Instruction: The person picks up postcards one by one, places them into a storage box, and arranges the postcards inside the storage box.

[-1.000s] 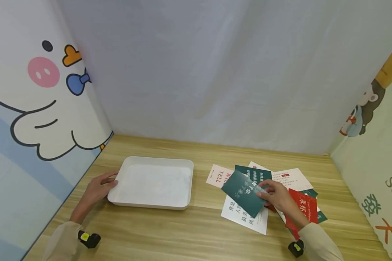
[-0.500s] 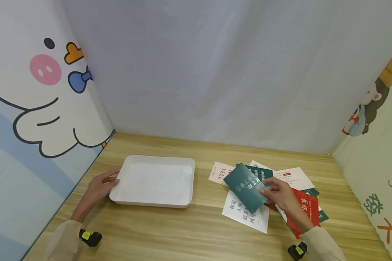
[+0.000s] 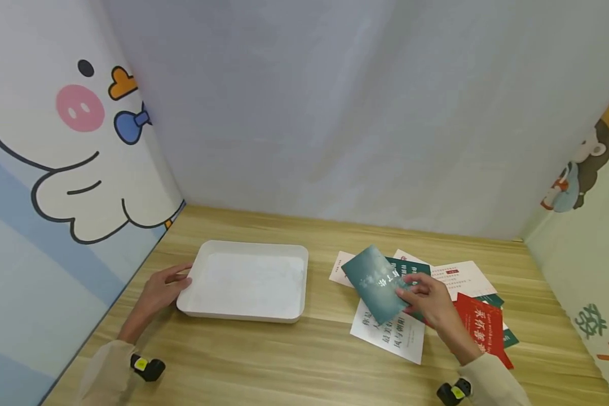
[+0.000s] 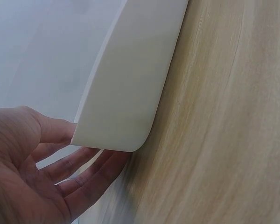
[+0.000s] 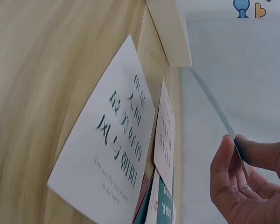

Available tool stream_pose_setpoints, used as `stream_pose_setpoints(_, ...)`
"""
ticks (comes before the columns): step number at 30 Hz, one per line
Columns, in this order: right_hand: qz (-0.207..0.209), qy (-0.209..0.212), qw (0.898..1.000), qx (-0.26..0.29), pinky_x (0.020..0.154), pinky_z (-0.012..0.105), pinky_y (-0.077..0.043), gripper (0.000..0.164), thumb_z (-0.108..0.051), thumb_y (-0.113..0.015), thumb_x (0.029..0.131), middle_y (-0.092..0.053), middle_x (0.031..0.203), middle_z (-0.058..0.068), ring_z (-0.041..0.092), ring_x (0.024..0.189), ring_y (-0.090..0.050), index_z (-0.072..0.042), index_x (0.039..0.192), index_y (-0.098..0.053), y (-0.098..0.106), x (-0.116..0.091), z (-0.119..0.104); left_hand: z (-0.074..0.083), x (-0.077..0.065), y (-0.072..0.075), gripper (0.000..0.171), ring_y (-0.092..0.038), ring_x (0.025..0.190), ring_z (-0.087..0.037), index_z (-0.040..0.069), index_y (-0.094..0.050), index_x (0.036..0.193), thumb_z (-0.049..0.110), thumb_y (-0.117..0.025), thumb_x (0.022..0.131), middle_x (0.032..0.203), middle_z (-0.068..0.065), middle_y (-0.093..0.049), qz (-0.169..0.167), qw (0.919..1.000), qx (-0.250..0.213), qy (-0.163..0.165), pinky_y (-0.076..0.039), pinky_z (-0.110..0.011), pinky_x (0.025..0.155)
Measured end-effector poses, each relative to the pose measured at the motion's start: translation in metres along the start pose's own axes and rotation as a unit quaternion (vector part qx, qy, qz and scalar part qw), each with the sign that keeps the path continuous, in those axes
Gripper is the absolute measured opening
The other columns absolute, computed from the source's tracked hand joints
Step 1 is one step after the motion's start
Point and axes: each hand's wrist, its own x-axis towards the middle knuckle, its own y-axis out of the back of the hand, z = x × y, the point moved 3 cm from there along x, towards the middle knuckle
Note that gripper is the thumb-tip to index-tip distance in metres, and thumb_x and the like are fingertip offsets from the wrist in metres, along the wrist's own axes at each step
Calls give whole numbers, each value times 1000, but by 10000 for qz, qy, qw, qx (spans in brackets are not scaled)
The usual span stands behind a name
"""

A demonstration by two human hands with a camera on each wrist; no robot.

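Note:
My right hand point(image 3: 427, 299) pinches a dark green card point(image 3: 378, 286) with white lettering between thumb and fingers. In the right wrist view this card point(image 5: 214, 103) shows nearly edge-on, raised over the other cards. Beneath it lie a white card point(image 3: 388, 338) with dark green writing and a pale pink card point(image 3: 338, 270). On the left, my left hand point(image 3: 163, 287) grips the left end of a white rectangular tray point(image 3: 243, 320). The left wrist view shows the thumb at the tray's rim and the other fingers curled under its corner point(image 4: 126, 135).
Around the right forearm lie more overlapping cards: a red card point(image 3: 482, 324), a white card point(image 3: 464, 277) with small print, and several green ones. The wooden table point(image 3: 264, 366) ends at a grey curtain point(image 3: 304, 113) behind. Printed cloths point(image 3: 81, 169) hang at both sides.
My right hand has lifted the green card slightly and tilted it, uncovering more of the white card below. The left hand keeps its hold on the tray. The head view has shifted slightly.

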Motion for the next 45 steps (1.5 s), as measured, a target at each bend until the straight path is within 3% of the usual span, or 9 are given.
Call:
stream_pose_setpoints(11,104,-192,9972,710,69,33,-63,39,-1,-73,97,-68,81,3,11,68,-68,12,131,-58,-29,-2,-15,5,3,-6,50,-57,130,-50,-4,-51,151,14,-62,105,145,-35,-55,40,9998,-124,-140,-57,-50,93)
stream_pose_setpoints(26,152,-355,9941,1016,71,35,-63,39,-2,-73,97,-67,88,6,14,70,-67,10,131,-59,-52,-1,-18,15,-3,-7,47,-60,126,-49,-5,-55,147,10,-63,103,137,-36,-61,248,9994,-228,-60,-59,-43,87)
stream_pose_setpoints(45,161,-374,9880,1490,65,32,-62,37,1,-74,95,-69,88,7,13,69,-66,12,127,-60,-92,3,-30,9,-9,-7,48,-62,124,-48,-3,-55,148,12,-64,104,137,-35,-62,222,9994,-247,121,-57,-34,79)
